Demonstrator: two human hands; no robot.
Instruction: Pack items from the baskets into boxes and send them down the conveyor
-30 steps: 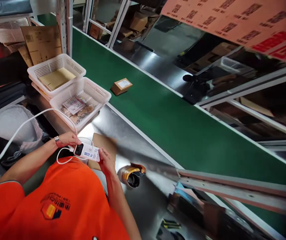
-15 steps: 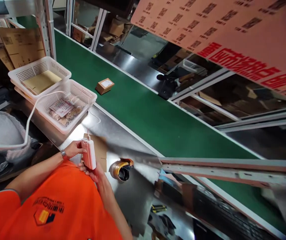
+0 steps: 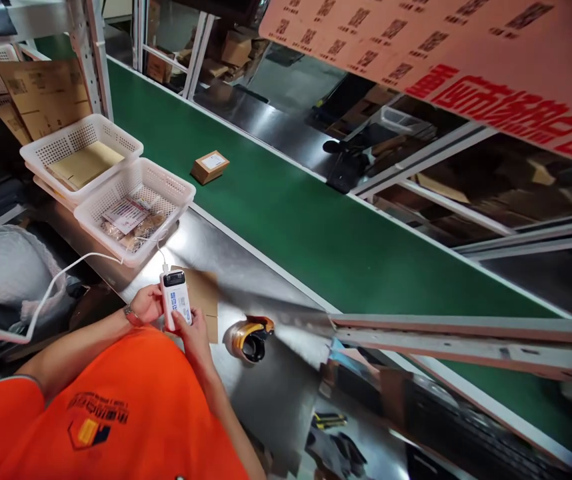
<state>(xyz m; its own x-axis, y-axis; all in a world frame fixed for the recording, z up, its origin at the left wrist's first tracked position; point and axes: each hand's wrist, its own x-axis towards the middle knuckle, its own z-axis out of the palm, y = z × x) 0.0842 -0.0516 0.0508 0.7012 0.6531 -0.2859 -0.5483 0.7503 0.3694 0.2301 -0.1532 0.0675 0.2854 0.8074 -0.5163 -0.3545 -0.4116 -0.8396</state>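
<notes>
Both hands hold a white power bank (image 3: pixel 178 301) with a dark display at its top end and blue print on its face. My left hand (image 3: pixel 147 305), with a watch at the wrist, grips its left edge. My right hand (image 3: pixel 195 333) is closed around the lower right part, thumb on the front. A white cable (image 3: pixel 86 257) is plugged into the top end and loops off to the left. Under the power bank lies a flat cardboard piece (image 3: pixel 209 293) on the metal table. To the right of it is a tape dispenser (image 3: pixel 252 339) with a yellow rim.
A white basket (image 3: pixel 86 230) with bagged items and a paper sheet stands at the left, beside another basket (image 3: pixel 33 157) holding cardboard. Past the table runs a green conveyor belt (image 3: pixel 286 220) carrying a small labelled box (image 3: pixel 209 167). A metal rail (image 3: pixel 441 337) crosses at the right.
The power bank has been turned so its printed face and display show. The right thumb now rests on its front. The cable has dropped lower.
</notes>
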